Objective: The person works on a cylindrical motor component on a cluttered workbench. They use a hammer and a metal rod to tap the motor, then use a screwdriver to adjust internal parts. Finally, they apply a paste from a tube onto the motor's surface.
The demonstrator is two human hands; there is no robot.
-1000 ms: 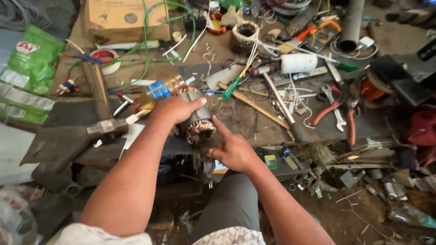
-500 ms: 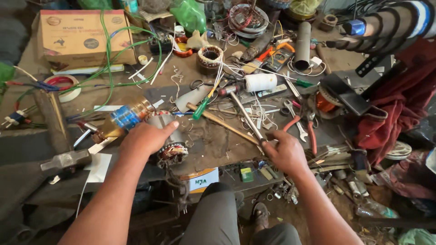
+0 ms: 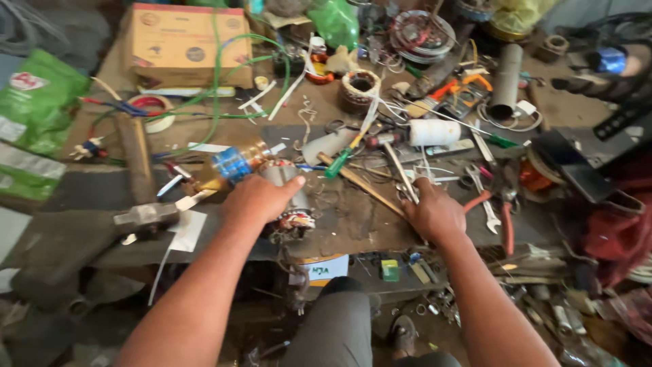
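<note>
My left hand [image 3: 259, 198] rests on top of a small motor stator with copper windings [image 3: 292, 212] at the front edge of a dirty workbench [image 3: 353, 224] and grips it. My right hand [image 3: 433, 213] reaches to the right of it, its fingers closing around thin metal tools [image 3: 406, 187] lying among the clutter; a wooden-handled tool [image 3: 360, 183] lies just left of that hand. Whether the right hand has lifted anything I cannot tell.
A cardboard box [image 3: 183, 44] stands at the back left, a green bag [image 3: 34, 109] at the far left. A hammer [image 3: 146, 216], a white spool [image 3: 435, 132], pliers with red handles [image 3: 499, 211], a grey tube [image 3: 506, 81] and green wire litter the bench.
My right hand left the stator and moved right to the metal tools. My left hand stayed on the stator. The camera view shifted.
</note>
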